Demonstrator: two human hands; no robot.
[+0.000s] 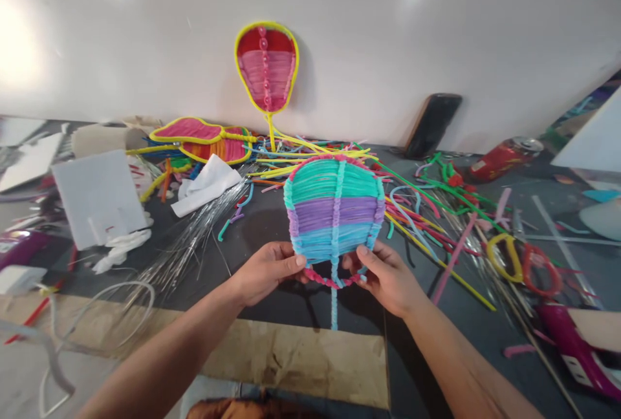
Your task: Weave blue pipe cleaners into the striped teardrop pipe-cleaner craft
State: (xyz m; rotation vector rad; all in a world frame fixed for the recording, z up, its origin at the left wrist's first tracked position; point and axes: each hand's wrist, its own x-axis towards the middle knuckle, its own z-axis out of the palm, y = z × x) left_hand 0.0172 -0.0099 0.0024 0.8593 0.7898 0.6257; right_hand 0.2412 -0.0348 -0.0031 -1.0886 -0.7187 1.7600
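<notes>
Between my two hands a pipe-cleaner petal (315, 213) is held up, banded in green, purple and blue. A twisted rib runs down its middle and ends in a short blue stem below. Its lower rim is pink and red, with a gap between the rim and the blue band. My left hand (272, 269) pinches the lower left edge, thumb in front and fingers behind. On the lower right edge, my right hand (385, 273) grips in the same way. Behind it, a yellow-edged pink and red petal (253, 86) stands upright against the white wall.
Loose pipe cleaners (451, 270) and wires (189, 238) litter the dark table. Yellow-edged pieces (204, 139) and a white card (99, 196) lie left. On the right are a phone (433, 125), red can (507, 159), scissors (504, 257) and purple glue gun (577, 348).
</notes>
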